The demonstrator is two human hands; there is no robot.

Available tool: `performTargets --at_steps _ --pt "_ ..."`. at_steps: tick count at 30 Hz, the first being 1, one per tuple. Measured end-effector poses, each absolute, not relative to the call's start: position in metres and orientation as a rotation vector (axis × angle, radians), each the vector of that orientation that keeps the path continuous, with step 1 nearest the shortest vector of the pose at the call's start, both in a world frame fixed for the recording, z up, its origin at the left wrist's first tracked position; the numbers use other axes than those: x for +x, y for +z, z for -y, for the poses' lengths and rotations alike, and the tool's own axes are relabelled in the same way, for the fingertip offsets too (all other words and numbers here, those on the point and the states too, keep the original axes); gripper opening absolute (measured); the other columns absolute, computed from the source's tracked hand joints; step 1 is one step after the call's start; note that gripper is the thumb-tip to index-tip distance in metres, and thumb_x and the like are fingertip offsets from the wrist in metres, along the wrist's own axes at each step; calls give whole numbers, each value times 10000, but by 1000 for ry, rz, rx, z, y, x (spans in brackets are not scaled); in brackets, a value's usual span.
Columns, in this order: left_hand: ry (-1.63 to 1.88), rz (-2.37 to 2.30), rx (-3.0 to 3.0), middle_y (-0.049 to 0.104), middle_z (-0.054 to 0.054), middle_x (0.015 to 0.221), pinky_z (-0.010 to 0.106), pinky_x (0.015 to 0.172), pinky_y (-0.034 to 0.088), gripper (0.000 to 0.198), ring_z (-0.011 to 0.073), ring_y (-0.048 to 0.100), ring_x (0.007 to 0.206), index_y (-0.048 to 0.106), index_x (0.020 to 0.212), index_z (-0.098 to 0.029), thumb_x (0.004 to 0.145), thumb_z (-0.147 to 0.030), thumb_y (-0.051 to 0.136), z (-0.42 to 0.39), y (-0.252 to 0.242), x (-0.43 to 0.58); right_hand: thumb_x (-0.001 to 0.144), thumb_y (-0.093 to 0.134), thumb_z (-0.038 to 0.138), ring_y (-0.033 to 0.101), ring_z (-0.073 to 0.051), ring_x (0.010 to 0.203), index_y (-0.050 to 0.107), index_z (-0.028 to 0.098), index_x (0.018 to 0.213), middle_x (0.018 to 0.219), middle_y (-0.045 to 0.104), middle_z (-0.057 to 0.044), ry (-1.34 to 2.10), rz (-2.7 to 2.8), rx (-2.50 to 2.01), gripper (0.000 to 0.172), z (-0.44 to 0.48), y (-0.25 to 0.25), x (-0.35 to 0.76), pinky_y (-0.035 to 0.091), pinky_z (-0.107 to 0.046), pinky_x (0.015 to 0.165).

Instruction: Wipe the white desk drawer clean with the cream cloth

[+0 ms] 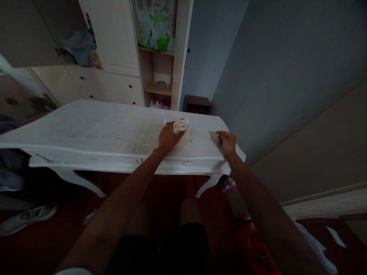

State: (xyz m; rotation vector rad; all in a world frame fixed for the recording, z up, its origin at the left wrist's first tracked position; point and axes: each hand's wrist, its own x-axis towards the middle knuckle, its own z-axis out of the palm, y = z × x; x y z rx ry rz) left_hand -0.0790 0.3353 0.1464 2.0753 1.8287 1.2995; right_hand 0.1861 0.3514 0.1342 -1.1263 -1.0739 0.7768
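My left hand (pixel 169 136) is closed around a bunched cream cloth (pixel 180 125), which rests on the top of a white table (pixel 100 118). A flat pale edge of cloth shows beside the fingers. Grey smudges mark the tabletop to the left of this hand. Over the table's right end, my right hand (pixel 227 142) is curled with its index finger pointing left. No object shows in its fingers, and its shadow falls on the surface close by. A small dark spot lies on the tabletop between the two hands.
Behind the table stands a white wardrobe (pixel 114 38) with an open door and plastic bags (pixel 161 26) on a shelf. A grey wall (pixel 281 65) rises at the right. A shoe (pixel 28 219) lies on the red floor at the left; a box (pixel 237 202) stands under the right arm.
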Motion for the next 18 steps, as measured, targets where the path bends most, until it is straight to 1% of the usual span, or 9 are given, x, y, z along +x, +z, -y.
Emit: performTargets --at_steps 4,7,9,13,18 --pt "1082 -1859 2239 631 139 1231 386 971 459 555 292 600 1114 576 1286 -173 857 -524 605 -333 150 -76 675 668 345 392 -50 377 709 141 754 448 535 66 771 1091 -1139 222 -350 133 187 285 -181 380" --pt "1069 -1787 2277 549 132 1379 426 1032 418 676 309 534 1227 486 1381 -206 834 -583 612 -328 149 -81 678 680 365 397 -56 385 709 145 756 453 535 64 764 1108 -1157 235 -350 133 187 287 -188 382" --pt "1092 -1704 2244 497 127 1445 434 1073 384 742 301 495 1283 424 1430 -219 821 -592 624 -326 146 -85 677 690 382 402 -59 391 711 148 757 462 539 60 753 1115 -1164 249 -349 133 188 296 -191 386" --pt "1057 -1584 2126 442 116 1507 449 1125 328 789 301 438 1355 395 1460 -239 795 -573 658 -324 144 -92 666 703 382 404 -61 395 714 155 750 459 536 60 732 1110 -1179 243 -350 132 189 309 -190 389" --pt "950 -1507 2041 339 69 1588 483 1173 236 825 297 290 1461 344 1497 -310 783 -578 658 -318 148 -95 665 707 386 409 -71 402 724 171 744 465 545 50 696 1174 -1219 230 -351 131 191 309 -200 385"
